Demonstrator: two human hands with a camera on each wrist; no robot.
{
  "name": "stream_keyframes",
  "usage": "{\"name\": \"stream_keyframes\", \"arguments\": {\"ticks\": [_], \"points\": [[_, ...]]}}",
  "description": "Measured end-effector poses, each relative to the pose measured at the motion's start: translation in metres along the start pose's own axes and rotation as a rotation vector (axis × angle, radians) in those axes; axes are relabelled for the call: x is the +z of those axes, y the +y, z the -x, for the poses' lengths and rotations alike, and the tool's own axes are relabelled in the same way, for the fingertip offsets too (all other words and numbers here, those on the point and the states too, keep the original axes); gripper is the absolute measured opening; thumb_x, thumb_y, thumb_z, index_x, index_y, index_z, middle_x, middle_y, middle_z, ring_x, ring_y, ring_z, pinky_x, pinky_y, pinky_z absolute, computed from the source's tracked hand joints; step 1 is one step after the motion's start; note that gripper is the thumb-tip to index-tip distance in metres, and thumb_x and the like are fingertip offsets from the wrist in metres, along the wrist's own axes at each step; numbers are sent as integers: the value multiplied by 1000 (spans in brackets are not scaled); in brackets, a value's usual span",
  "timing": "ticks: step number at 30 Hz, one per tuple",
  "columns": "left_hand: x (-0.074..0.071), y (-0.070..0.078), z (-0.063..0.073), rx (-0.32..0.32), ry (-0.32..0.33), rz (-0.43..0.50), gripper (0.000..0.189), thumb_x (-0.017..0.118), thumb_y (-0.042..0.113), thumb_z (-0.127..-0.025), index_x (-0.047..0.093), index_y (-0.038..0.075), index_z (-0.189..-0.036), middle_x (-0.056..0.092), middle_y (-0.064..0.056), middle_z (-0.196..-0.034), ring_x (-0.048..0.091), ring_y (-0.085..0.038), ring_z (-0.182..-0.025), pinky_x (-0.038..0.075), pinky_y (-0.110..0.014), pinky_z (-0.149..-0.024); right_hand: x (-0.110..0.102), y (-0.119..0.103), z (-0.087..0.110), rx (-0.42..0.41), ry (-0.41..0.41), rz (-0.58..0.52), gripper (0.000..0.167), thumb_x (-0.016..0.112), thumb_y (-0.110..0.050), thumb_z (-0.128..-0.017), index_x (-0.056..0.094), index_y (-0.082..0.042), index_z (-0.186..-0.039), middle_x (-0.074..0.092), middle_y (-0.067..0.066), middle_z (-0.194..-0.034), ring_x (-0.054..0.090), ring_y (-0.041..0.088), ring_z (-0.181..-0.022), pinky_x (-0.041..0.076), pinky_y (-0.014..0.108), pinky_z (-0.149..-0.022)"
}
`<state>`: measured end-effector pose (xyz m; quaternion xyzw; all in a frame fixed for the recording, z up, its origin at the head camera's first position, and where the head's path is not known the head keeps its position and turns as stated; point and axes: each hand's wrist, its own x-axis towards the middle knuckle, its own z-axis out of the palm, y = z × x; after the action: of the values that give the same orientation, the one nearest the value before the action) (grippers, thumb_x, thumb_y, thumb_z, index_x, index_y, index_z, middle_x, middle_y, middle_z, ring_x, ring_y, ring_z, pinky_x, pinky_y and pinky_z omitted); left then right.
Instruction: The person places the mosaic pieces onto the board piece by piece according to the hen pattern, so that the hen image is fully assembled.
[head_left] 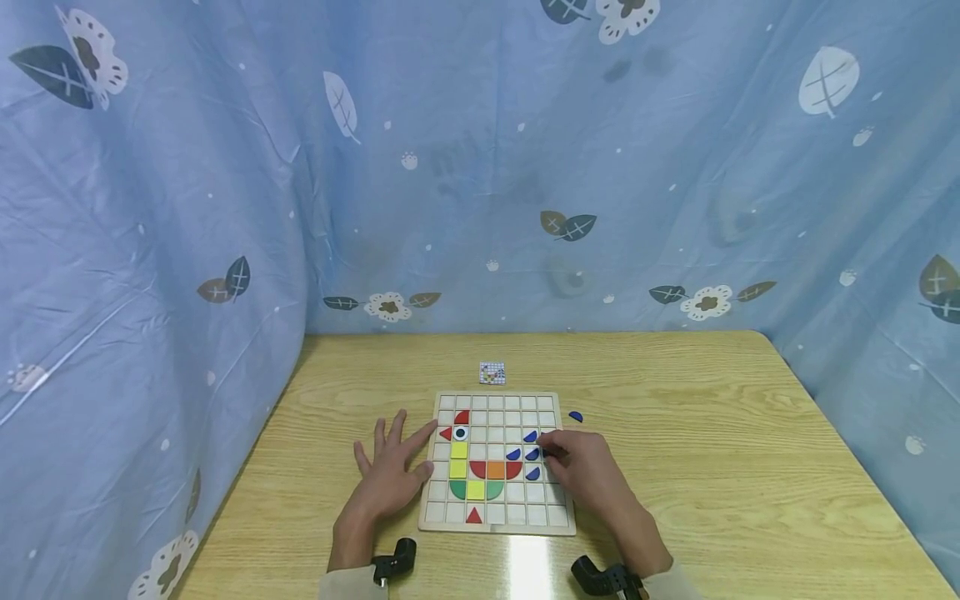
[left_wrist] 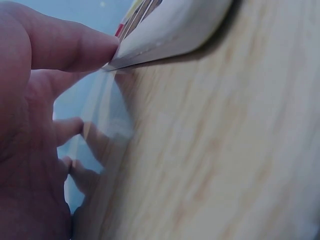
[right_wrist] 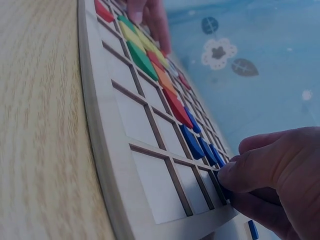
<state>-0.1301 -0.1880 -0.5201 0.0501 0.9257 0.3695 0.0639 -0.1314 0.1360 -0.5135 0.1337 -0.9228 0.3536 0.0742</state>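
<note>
A wooden grid board lies on the table, bearing coloured flat pieces laid out like a bird. Its yellow squares, red and green quarter-rounds, orange square and white eye piece sit in separate cells. Several blue half-round pieces occupy the right side. My left hand is spread at the board's left edge, thumb and index fingertip touching it. Over the rightmost column, my right hand pinches a dark blue piece, mostly hidden by the thumb and fingers.
One loose blue half-round piece lies right of the board. Behind the board is a small pattern card printed with a grid picture. A blue patterned curtain surrounds the wooden table at the back and sides.
</note>
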Motion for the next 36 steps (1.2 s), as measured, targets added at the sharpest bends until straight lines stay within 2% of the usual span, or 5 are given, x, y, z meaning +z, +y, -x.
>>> {"name": "stream_keyframes", "arguments": {"ticks": [8, 17, 27, 33, 36], "points": [[0, 0, 0, -1, 7, 0, 63, 70, 14, -101, 56, 22, -162, 15, -26, -182, -8, -58, -167, -22, -83, -119, -6, 1, 2, -5, 2, -32, 26, 84, 8, -87, 85, -5, -109, 85, 4, -104, 81, 17, -95, 67, 31, -82], [1, -2, 1, 17, 10, -3, 63, 69, 14, -102, 56, 21, -163, 16, -26, -182, -7, -58, -167, -22, -84, -119, -38, 24, 19, 43, 54, -129, 27, 87, -6, -92, 84, -11, -118, 85, -1, -112, 82, 21, -101, 67, 42, -92], [0, -2, 1, 25, 12, -4, 63, 69, 14, -102, 56, 21, -163, 16, -27, -181, -7, -59, -166, -22, -83, -119, -70, 55, 40, 33, 161, -211, 31, 90, -13, -91, 84, -9, -121, 85, 6, -116, 82, 17, -106, 64, 20, -87], [1, -2, 0, 20, 12, -10, 63, 69, 15, -102, 56, 22, -163, 16, -26, -182, -7, -59, -166, -21, -84, -119, -67, 63, 34, 1, 193, -224, 29, 90, -11, -91, 84, -8, -119, 85, 7, -114, 82, 15, -104, 60, 13, -87], [1, -2, 0, 12, 11, -11, 63, 69, 15, -102, 56, 23, -163, 16, -26, -182, -7, -58, -167, -21, -84, -119, -61, 66, 26, -6, 192, -230, 29, 90, -9, -91, 83, -5, -119, 85, 9, -114, 83, 22, -103, 60, 13, -89]]}}
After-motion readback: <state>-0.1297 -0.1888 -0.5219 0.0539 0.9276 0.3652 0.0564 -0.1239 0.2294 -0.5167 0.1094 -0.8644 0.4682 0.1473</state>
